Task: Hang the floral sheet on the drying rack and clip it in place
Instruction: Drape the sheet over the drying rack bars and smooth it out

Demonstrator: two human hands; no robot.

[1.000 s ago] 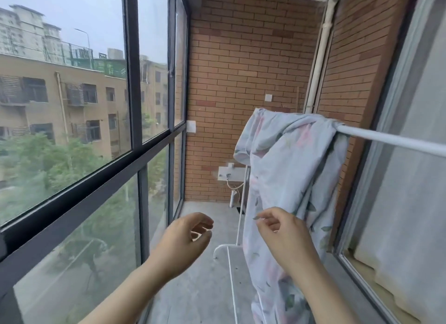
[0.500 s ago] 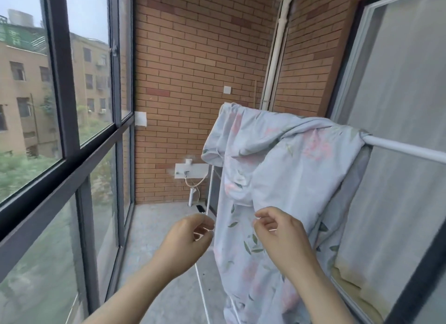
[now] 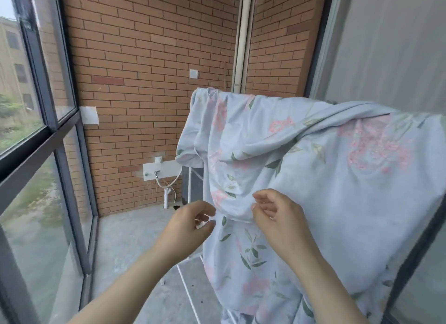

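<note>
Floral sheet (image 3: 325,179) closer than before | left hand (image 3: 188,229) grip released | right hand (image 3: 277,217) grip at fold, unclear

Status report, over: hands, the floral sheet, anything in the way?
Left hand open, empty. Right hand at a fold, grip unclear. Floral sheet bunched over drying rack, no clip seen. Nothing between hands and sheet.

You stand on a glazed home balcony: brick wall (image 3: 149,65), big windows (image 3: 36,111), concrete floor (image 3: 135,241), laundry rack (image 3: 190,186).
</note>
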